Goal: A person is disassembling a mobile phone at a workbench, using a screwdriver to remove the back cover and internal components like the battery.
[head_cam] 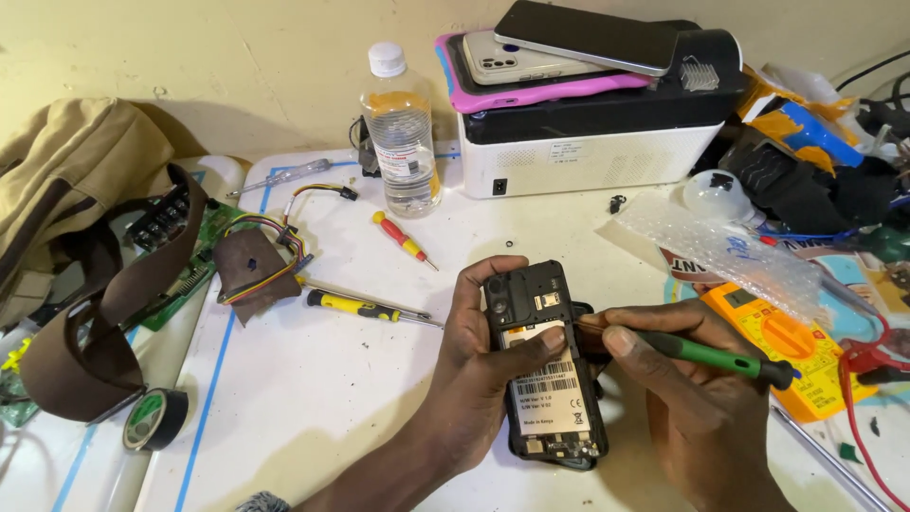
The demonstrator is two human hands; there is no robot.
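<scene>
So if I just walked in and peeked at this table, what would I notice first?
Probably the opened black phone in the middle, its back cover off, held by the left hand while the right hand pokes a green-handled screwdriver at its edge. Next, the clear plastic bottle standing at the back, beside a white box stacked with phones.

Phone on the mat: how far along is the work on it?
Done: the phone lies back up with its cover off, insides showing. In hand: the left hand steadies it while the right hand works a green screwdriver at its edge. Left: its black inner frame remains on.
</scene>
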